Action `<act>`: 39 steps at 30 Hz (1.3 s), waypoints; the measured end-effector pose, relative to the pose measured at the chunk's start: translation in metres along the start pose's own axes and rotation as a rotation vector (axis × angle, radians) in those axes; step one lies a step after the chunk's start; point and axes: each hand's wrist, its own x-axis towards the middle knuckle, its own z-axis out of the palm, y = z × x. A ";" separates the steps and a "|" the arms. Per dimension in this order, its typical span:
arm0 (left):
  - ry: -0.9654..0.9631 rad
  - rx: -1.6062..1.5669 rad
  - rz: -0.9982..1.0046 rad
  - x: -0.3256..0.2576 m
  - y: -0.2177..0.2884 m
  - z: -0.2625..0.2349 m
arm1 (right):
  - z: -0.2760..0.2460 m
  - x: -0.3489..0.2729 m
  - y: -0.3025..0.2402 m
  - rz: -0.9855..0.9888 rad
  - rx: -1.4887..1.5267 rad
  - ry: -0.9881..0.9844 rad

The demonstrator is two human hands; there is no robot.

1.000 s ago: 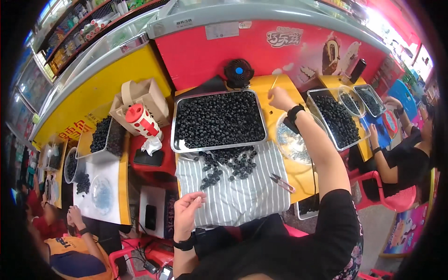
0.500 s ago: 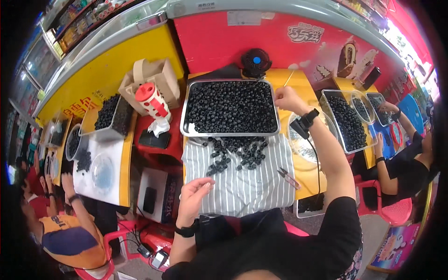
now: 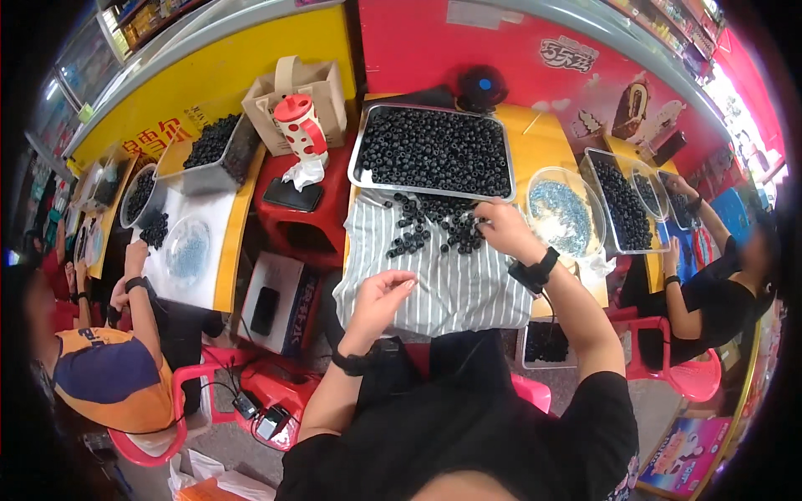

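A metal-rimmed tray (image 3: 434, 194) full of small black ring-shaped pieces stands in front of me. More loose black pieces (image 3: 409, 238) lie below it on a grey-and-white striped cloth (image 3: 434, 296). My right hand (image 3: 505, 230) is at the right edge of this loose pile, fingers closed together; whatever they pinch is hidden. Nearer to me, over the cloth, my left hand (image 3: 380, 305) has its thumb and forefinger pressed together, and anything between them is too small to name. A clear round tub (image 3: 532, 200) of bluish bits sits to the right of my right hand.
Behind the tray is a black fan (image 3: 482, 86). To the left, a red stool (image 3: 334, 204) carries a dotted cup (image 3: 299, 125), a paper bag (image 3: 284, 88), crumpled tissue and a dark phone (image 3: 292, 194). Co-workers sit at both sides near a bin (image 3: 219, 179) and a box (image 3: 656, 244) of black pieces.
My right hand has come from beside the tray's right edge down and left to the loose pile. The left hand stays pinched over the cloth. The whole view has shifted; the snips no longer show.
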 end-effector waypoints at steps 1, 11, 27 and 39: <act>0.013 0.004 0.005 0.001 -0.001 0.002 | 0.004 -0.007 0.003 0.002 -0.123 0.039; 0.013 -0.070 0.049 0.008 -0.037 0.013 | 0.008 -0.055 -0.039 0.079 -0.061 0.105; 0.042 -0.022 0.117 -0.001 -0.037 0.009 | 0.026 -0.164 -0.010 -0.094 -0.183 0.394; 0.060 -0.023 0.104 -0.005 -0.032 0.012 | 0.040 -0.144 -0.048 -0.158 -0.057 0.313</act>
